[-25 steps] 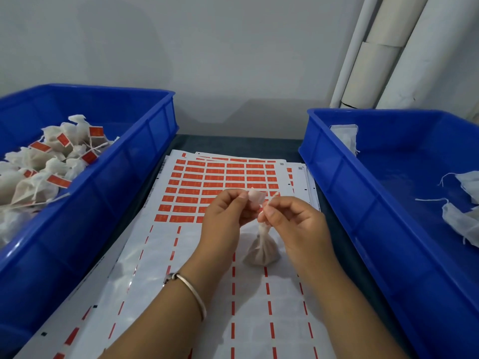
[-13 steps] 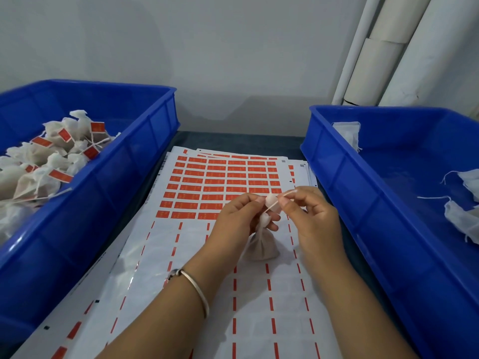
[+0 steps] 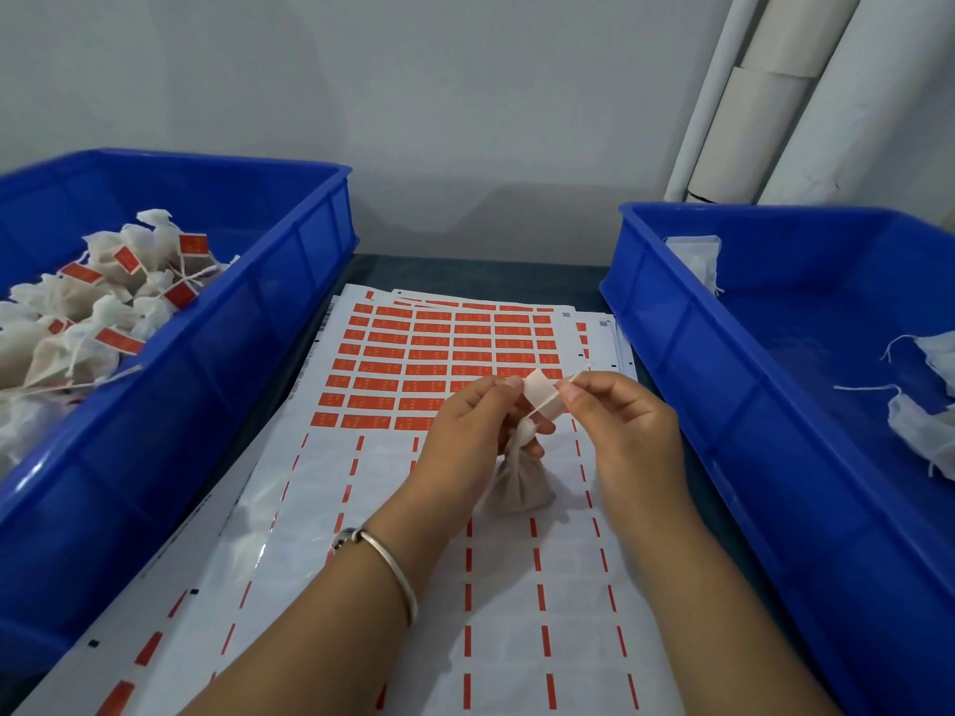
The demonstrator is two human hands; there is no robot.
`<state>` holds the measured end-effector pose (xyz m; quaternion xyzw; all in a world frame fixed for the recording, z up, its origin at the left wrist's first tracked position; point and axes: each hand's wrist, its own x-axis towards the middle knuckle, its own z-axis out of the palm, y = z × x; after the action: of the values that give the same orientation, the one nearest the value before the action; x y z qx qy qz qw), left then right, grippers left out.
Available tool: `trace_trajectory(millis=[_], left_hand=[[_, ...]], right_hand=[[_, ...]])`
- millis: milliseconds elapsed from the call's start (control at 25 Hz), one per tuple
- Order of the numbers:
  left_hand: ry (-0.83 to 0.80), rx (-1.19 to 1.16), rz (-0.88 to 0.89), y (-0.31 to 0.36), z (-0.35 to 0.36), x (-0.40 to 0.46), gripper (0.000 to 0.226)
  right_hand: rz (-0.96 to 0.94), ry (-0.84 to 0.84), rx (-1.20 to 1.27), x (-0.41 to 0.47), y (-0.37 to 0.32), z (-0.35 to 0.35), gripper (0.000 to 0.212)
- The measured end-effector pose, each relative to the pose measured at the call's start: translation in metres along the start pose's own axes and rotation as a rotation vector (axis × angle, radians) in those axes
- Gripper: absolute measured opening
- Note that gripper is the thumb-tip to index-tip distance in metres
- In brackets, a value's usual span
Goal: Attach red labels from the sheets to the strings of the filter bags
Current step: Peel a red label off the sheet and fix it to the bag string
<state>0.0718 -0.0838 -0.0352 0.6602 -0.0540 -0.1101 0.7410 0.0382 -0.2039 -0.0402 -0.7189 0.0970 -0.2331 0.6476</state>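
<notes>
A: The left hand (image 3: 478, 431) pinches one end of a peeled label (image 3: 542, 399) between thumb and fingertip, with its lower fingers curled round the gathered neck of a filter bag (image 3: 519, 483). The right hand (image 3: 628, 426) pinches the string (image 3: 578, 375), which lies across the pale back of the label. The bag hangs just above the near, stripped part of the label sheet (image 3: 413, 560).

B: So the label isn't on yet?

A: I'd judge not. It looks open and flat, string laid over it, not yet folded shut. Closing it over the string is what remains for this bag.

B: And the job overall?

A: Well under way, far from finished. The left bin (image 3: 248, 354) holds a heap of filled bags, several carrying red tags (image 3: 191, 246) on their strings; those read as done. The right bin (image 3: 697, 385) holds a few white bags with bare strings (image 3: 925, 426) at its right side, and one flat bag (image 3: 695, 258) against its far left wall. More may lie out of view.

B: Labels left?

A: Plenty. The far half of the sheet still carries rows of red labels (image 3: 444, 354); the near half shows only red dashes where labels have been taken. Further sheets lie beneath it.
</notes>
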Motion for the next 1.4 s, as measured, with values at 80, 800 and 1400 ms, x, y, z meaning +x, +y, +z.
trace_trajectory(millis=[80, 800, 1400], left_hand=[[0.007, -0.006, -0.005, 0.0, -0.0004, -0.0002, 0.024], [-0.139, 0.133, 0.027, 0.0001, -0.004, -0.0005, 0.009], [-0.064, 0.296, 0.04, -0.0032, 0.0002, -0.0007, 0.014]], right_hand=[[-0.011, -0.001, -0.007, -0.0005, -0.0013, -0.0003, 0.019], [0.069, 0.011, 0.091, 0.0021, -0.0058, -0.003, 0.014], [0.152, -0.001, 0.167, 0.0012, -0.0062, -0.001, 0.023]])
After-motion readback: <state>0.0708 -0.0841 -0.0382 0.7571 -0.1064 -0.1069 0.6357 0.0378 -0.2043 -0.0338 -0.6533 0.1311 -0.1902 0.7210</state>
